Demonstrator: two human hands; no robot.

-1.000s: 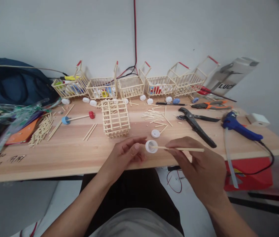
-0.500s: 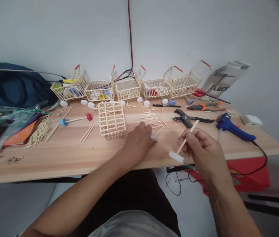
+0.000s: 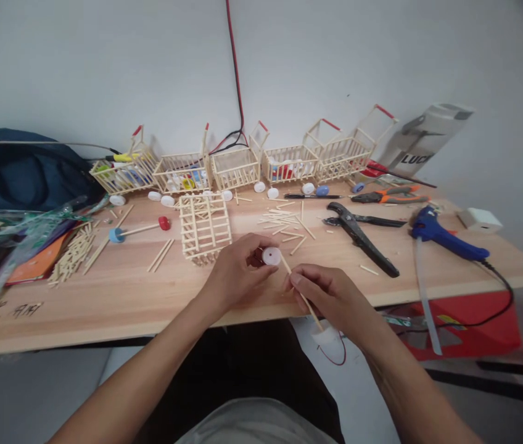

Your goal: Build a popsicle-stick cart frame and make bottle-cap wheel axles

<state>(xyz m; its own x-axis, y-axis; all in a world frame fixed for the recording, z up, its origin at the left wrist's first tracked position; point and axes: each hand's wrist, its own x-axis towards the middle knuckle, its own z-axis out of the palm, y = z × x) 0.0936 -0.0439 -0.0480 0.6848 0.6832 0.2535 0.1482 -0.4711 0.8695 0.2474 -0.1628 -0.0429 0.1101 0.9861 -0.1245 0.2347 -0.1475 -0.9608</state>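
Between the thumb and fingers of my left hand (image 3: 238,268) is a white bottle cap (image 3: 271,256) with a small dark hole at its centre. My right hand (image 3: 330,293) pinches a thin wooden stick (image 3: 308,303), whose upper end is right beside the cap; I cannot tell if they touch. A second white cap (image 3: 325,337) sits on the stick's lower end, past the table edge. Left of my hands lies a small stick-built basket frame (image 3: 206,227). Farther left, a stick axle (image 3: 142,229) has a blue cap and a red cap on its ends.
Several miniature stick shopping carts (image 3: 236,168) line the wall. Loose sticks (image 3: 284,221) and a stick pile (image 3: 73,253) lie on the wooden table (image 3: 118,302). At right are black cutters (image 3: 361,237), orange-handled pliers (image 3: 388,195) and a blue glue gun (image 3: 446,237).
My left hand has lifted the white cap from the table. My right hand has moved left and lower, tilting the stick so its free end points at that cap.
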